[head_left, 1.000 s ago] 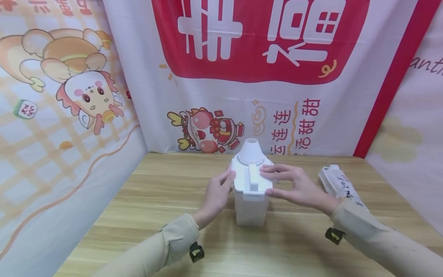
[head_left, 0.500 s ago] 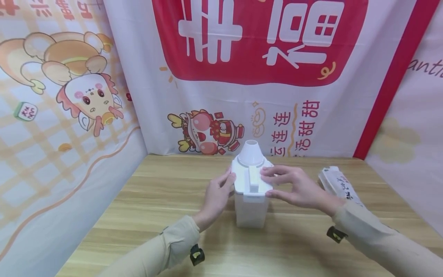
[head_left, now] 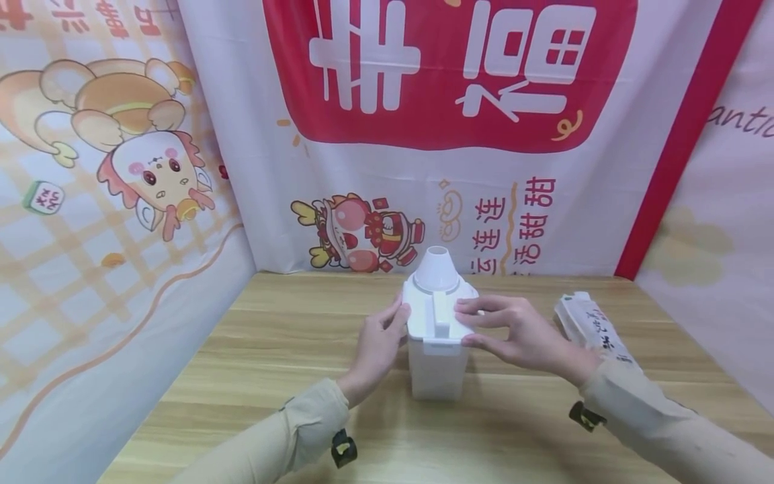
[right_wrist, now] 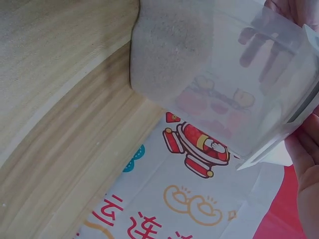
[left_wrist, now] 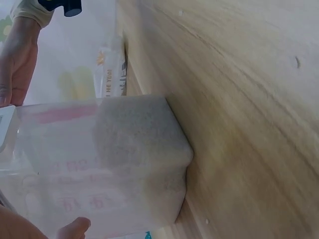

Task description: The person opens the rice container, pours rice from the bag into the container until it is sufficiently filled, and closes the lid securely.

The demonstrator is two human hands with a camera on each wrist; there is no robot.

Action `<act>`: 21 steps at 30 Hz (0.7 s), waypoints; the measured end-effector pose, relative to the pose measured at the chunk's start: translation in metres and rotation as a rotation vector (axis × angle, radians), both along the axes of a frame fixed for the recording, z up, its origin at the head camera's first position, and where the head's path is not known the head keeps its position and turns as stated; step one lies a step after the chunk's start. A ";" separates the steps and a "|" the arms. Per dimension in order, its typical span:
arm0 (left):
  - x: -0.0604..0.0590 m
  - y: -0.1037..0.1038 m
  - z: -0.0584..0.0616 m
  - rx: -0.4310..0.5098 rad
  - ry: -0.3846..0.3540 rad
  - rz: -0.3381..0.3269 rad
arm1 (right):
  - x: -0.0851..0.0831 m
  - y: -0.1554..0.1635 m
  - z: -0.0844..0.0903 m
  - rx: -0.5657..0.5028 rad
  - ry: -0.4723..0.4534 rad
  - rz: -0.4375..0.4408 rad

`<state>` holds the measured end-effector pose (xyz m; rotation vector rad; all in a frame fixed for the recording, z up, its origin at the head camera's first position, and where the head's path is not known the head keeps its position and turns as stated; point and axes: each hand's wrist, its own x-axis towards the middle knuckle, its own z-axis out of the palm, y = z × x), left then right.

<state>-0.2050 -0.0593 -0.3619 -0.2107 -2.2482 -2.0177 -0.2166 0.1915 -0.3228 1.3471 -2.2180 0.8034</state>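
Note:
A translucent storage container [head_left: 437,373] stands upright on the wooden table, its white lid [head_left: 423,312] topped by a white cone-shaped cap [head_left: 437,272]. In the left wrist view, pale grain [left_wrist: 144,132] fills the container's lower part. My left hand [head_left: 376,343] holds the upper left side near the lid; through the clear wall its fingers [right_wrist: 264,50] show in the right wrist view. With my right hand [head_left: 523,333] I grip the lid's right edge, fingers on top and thumb at the front corner.
A white plastic bag [head_left: 595,326] with black writing lies on the table to the right. Printed cloth [head_left: 363,161] hangs behind the table [head_left: 290,336] and along both sides. A few loose grains [left_wrist: 181,12] are scattered on the wood.
Both hands keep their places on the container and lid. The head view tilts very slightly; otherwise nothing visibly moves.

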 end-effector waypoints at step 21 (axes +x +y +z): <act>0.006 0.018 0.000 -0.019 -0.033 0.195 | -0.001 -0.001 0.000 -0.009 0.005 0.006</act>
